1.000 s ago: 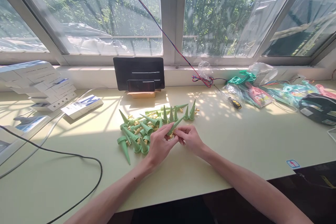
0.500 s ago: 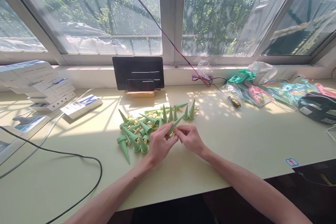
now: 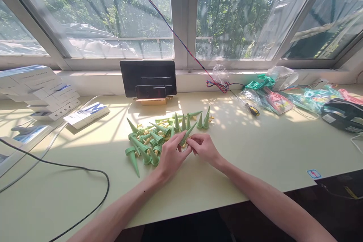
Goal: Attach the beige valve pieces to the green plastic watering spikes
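Across the sunlit table [image 3: 263, 155], the left hand [image 3: 172, 155] clasps a green spike [image 3: 188, 134], apparently steadying it for the right hand [image 3: 206, 148], whose pinching grip hides whatever it holds.

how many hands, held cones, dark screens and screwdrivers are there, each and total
Left hand and right hand: 2
Held green cone: 1
Large dark screen and small dark screen: 2
Screwdriver: 1
Total: 6
Piled cones overlap too much to count, so left out.
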`<state>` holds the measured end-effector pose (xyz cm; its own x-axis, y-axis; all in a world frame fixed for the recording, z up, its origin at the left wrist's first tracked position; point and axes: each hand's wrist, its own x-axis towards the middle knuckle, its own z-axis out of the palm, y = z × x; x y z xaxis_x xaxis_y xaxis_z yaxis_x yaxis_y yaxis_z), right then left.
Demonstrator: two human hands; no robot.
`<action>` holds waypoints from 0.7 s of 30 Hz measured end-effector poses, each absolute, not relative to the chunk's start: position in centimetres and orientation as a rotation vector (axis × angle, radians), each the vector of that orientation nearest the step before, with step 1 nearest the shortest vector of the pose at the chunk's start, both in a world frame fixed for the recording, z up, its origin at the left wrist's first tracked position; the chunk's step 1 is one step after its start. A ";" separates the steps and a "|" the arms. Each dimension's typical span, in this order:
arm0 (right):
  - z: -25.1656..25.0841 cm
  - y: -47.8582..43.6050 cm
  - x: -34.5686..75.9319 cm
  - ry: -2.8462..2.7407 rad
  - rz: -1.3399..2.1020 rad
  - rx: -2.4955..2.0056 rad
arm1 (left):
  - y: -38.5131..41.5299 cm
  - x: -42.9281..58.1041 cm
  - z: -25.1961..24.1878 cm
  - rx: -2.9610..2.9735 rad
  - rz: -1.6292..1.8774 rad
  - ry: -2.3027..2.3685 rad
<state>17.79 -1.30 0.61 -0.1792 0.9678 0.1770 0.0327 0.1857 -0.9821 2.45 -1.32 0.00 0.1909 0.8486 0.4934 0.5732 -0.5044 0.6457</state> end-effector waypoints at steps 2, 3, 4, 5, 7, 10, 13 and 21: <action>0.7 -1.2 17.8 -1.446 1.198 -1.013 | -1.3 2.4 0.0 2.159 1.206 1.371; 0.7 -1.2 17.9 -1.443 1.205 -1.010 | -1.3 2.4 0.1 2.161 1.201 1.383; 0.7 -1.1 17.9 -1.440 1.207 -1.007 | -1.3 2.4 0.1 2.163 1.195 1.391; 0.7 -1.1 17.9 -1.438 1.207 -1.004 | -1.4 2.4 0.1 2.164 1.188 1.396; 0.6 -1.0 17.9 -1.437 1.206 -1.004 | -1.4 2.4 0.1 2.167 1.179 1.402; 0.5 -0.9 17.9 -1.433 1.212 -1.006 | -1.4 2.4 0.1 2.174 1.180 1.413; 0.6 -0.9 17.9 -1.433 1.208 -0.992 | -1.4 2.5 0.0 2.168 1.178 1.413; 0.6 -0.8 18.1 -1.366 1.191 -0.959 | -1.4 2.7 0.5 2.033 1.131 1.283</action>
